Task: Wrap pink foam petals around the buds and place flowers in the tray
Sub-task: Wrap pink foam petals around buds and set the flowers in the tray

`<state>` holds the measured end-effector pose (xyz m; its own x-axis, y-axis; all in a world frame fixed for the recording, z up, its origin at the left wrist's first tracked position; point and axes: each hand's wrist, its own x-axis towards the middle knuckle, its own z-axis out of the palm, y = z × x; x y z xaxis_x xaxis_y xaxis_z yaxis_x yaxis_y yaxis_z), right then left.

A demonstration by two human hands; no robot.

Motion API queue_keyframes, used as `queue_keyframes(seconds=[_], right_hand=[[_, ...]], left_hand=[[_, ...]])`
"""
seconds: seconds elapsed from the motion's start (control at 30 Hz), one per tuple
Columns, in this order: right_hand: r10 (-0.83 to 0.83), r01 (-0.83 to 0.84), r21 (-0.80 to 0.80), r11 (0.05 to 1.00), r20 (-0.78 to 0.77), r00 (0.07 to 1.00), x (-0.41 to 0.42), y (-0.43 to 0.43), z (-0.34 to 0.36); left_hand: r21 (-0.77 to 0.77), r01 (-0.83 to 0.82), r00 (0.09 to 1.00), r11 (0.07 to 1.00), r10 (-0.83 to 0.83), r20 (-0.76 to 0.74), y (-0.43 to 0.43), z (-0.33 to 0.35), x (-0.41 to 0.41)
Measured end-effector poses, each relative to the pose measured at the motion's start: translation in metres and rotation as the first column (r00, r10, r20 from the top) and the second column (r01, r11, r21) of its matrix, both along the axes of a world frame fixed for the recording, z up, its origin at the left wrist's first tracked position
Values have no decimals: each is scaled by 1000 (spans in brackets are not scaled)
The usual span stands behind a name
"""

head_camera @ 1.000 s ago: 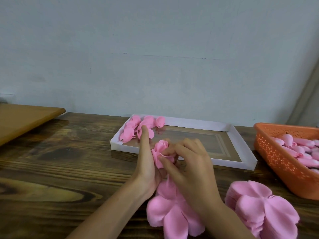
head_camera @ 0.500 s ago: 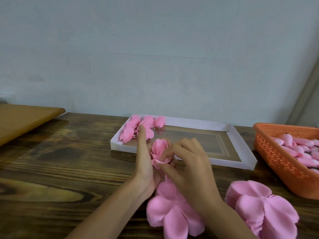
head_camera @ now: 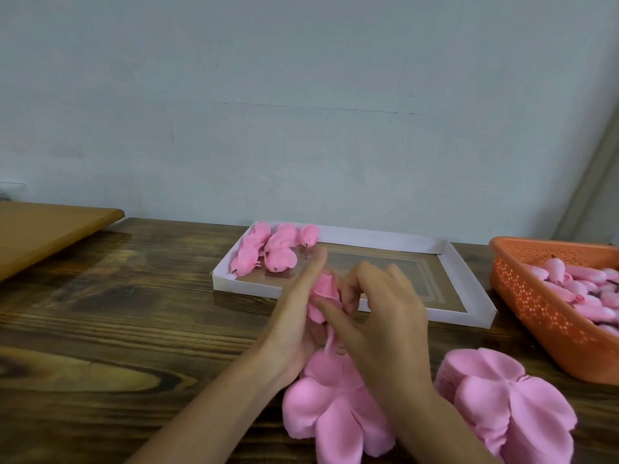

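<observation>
1. The left hand (head_camera: 294, 316) now leans its straight index over the half-wrapped flower (head_camera: 323, 289). A second ago that index stood upright beside it. Its fingers (head_camera: 311, 272) lie flat, pressing the foam and curling round nothing that shows.
2. The right hand (head_camera: 378, 316) pinches the flower with curled fingers (head_camera: 365, 279). More of the petal is covered than half a second ago, so the wrap looks to be tightening round the bud. It is not yet done.
3. The flower sits between both sets of fingers, above the surface (head_camera: 134, 329) and just short of the tray (head_camera: 469, 296).
4. Just beyond the fingers, the white tray holds a cluster of finished flowers (head_camera: 271, 249) in its far left corner. The rest of its floor shows bare.
5. Well to the right of the fingers, an orange basket (head_camera: 536, 306) holds a heap of pink buds (head_camera: 569, 286).
6. Below the wrists lies a loose petal sheet (head_camera: 335, 406), and a stack of petal sheets (head_camera: 502, 403) lies to its right.
</observation>
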<state>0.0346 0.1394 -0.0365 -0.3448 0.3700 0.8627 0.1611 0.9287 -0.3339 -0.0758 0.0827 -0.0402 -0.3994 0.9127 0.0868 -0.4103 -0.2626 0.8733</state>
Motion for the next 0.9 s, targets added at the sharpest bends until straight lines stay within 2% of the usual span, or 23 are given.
queue_keyframes(seconds=[0.07, 0.17, 0.4, 0.47, 0.57, 0.67, 0.73, 0.8, 0.9], right_hand=[[-7, 7, 73, 997, -7, 1000, -1, 0, 1], [5, -6, 134, 991, 5, 1000, -1, 1, 0], [14, -30, 126, 992, 128, 992, 3, 4, 6], [93, -107, 92, 990, 144, 985, 7, 4, 8], [229, -231, 2, 973, 112, 967, 13, 7, 13], [174, -169, -96, 981, 57, 983, 15, 7, 16], [168, -146, -229, 963, 82, 982, 13, 3, 14], [248, -182, -410, 894, 114, 962, 10, -1, 12], [361, -235, -631, 739, 77, 929, 4, -7, 9]], left_hand=[[3, -66, 996, 998, 66, -60, 0, -1, 2], [0, -147, 987, 989, 147, -66, -1, 0, 3], [-88, -112, 977, 990, 126, 174, 0, 2, -2], [-79, -39, 969, 996, 57, 241, 0, 3, -5], [-43, -52, 943, 998, 64, 328, 0, 3, -13], [33, -138, 900, 990, 112, 420, -1, 4, -21], [87, -176, 884, 981, 118, 452, -1, 5, -27], [124, -170, 883, 978, 95, 460, 0, 5, -29], [164, -139, 890, 977, 51, 452, -2, 9, -25]])
